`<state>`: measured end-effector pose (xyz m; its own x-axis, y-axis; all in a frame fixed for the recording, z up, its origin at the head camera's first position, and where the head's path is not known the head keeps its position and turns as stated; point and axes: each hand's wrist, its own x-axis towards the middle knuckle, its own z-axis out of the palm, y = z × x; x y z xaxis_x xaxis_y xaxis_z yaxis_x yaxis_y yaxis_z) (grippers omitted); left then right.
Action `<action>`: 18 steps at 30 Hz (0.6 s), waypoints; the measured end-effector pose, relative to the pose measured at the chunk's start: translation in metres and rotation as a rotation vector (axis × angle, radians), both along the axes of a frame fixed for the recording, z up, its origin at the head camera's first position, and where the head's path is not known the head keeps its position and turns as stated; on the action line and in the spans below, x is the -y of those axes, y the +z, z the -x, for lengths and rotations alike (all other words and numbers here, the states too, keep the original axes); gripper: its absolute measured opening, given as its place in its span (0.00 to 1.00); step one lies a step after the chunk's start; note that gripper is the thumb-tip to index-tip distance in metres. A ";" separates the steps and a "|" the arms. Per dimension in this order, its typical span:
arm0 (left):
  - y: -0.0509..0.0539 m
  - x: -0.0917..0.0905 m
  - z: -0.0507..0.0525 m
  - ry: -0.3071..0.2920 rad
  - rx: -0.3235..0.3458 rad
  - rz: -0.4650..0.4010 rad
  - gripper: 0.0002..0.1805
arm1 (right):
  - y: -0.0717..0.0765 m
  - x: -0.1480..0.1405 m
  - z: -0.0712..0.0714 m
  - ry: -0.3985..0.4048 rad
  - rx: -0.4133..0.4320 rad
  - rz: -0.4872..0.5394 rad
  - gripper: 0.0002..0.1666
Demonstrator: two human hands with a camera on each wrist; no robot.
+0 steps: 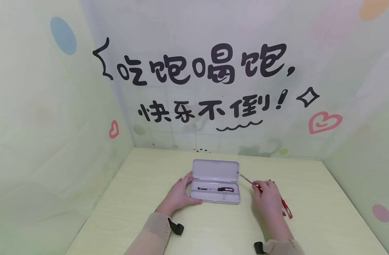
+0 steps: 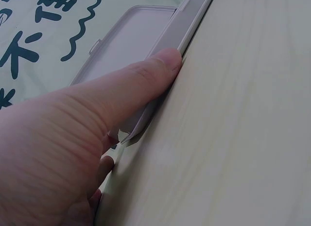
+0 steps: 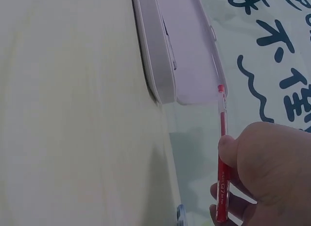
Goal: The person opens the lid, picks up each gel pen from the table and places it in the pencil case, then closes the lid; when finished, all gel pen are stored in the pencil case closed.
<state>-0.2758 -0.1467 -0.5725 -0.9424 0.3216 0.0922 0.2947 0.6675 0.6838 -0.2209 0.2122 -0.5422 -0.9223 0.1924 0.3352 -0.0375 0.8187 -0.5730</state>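
A pale lilac pencil case (image 1: 213,202) lies with its lid up on the table, a dark-gripped pen (image 1: 213,189) in its upper compartment. My left hand (image 1: 178,194) grips the case's left end, the thumb along its front wall, as the left wrist view shows too. To the right of the case, my right hand (image 1: 268,199) pinches a red pen (image 3: 223,172) between thumb and fingers. That pen points up and left, its tip near the lid's right edge. The case's inside is mostly hidden in both wrist views.
Red pens (image 1: 287,209) lie on the table just right of my right hand, partly covered by it. A printed cloth wall (image 1: 194,88) with dark lettering stands behind the light wooden table (image 1: 118,216), and cloth also hangs at both sides.
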 end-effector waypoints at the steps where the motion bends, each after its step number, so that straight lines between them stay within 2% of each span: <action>1: 0.000 0.000 0.000 0.000 0.003 0.000 0.74 | -0.001 0.004 0.002 0.013 -0.002 -0.014 0.11; 11: 0.002 0.000 0.000 -0.002 0.014 -0.009 0.74 | 0.001 0.043 0.018 0.134 0.081 -0.022 0.11; 18: 0.002 -0.001 0.000 0.000 0.009 0.005 0.74 | -0.003 0.066 0.026 0.206 0.041 -0.080 0.06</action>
